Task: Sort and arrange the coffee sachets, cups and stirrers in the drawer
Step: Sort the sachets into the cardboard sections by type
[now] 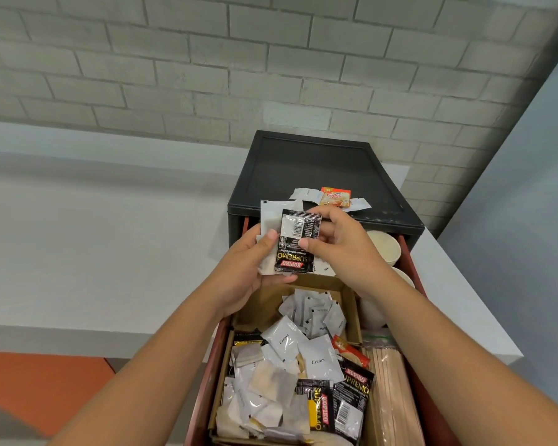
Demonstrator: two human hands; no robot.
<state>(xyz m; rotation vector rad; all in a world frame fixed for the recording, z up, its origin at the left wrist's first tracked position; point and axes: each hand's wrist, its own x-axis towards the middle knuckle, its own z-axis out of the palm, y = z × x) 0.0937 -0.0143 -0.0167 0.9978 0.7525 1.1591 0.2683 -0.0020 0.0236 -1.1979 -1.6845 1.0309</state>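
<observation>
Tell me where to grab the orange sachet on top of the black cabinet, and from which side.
Pinch the orange sachet by its near edge, coming from above and the front. It lies flat on the black cabinet, overlapping white sachets, so that raised edge probably leaves room for a fingertip. Left hand and right hand hold a black Kopiko sachet.

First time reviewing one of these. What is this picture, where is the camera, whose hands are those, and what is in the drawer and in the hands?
There is no machine here: one camera worn on a person's head looks down at their bare hands. The left hand holds a few white sachets; the right hand pinches a black Kopiko sachet in front of them. Below, the open drawer holds a cardboard box of mixed sachets, wooden stirrers and paper cups. An orange sachet and white ones lie on the black cabinet.
</observation>
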